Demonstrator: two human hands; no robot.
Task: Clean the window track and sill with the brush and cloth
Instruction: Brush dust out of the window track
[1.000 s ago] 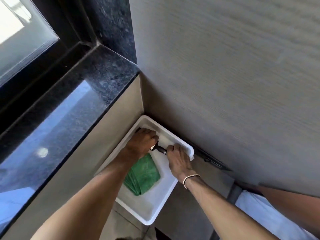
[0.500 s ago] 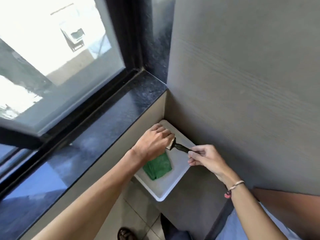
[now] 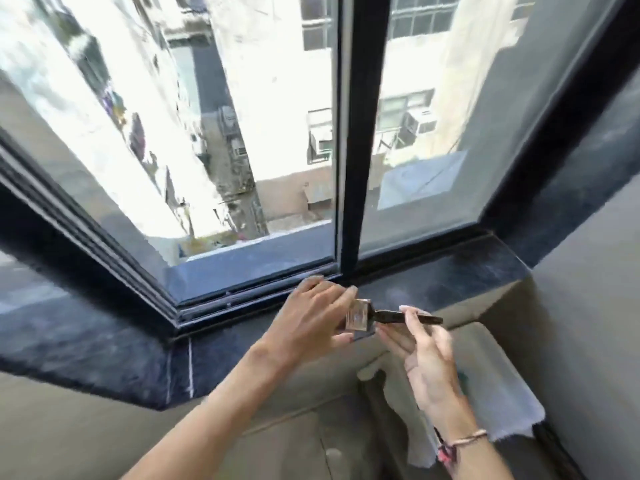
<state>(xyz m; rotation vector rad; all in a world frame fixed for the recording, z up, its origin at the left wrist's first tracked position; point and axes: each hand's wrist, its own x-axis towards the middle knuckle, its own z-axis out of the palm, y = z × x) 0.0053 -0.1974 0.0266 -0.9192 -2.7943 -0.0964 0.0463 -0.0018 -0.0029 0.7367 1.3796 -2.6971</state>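
A small brush (image 3: 360,318) with a metal ferrule and a dark handle is held level just above the front edge of the black stone sill (image 3: 450,275). My left hand (image 3: 311,317) wraps the bristle end. My right hand (image 3: 420,348) pinches the dark handle between thumb and fingertips. The dark window track (image 3: 249,299) runs along the base of the glass, right behind my left hand. The white tray (image 3: 502,400) lies blurred on the floor below my right wrist; a speck of the green cloth (image 3: 464,379) shows in it.
A dark vertical window frame (image 3: 349,133) splits two glass panes and meets the track just behind the brush. A grey wall (image 3: 588,306) closes the right side. Beige wall runs below the sill.
Both hands lifted the brush out of the tray and up to sill height. My view swung up from the floor to the window; the tray and cloth stayed below.
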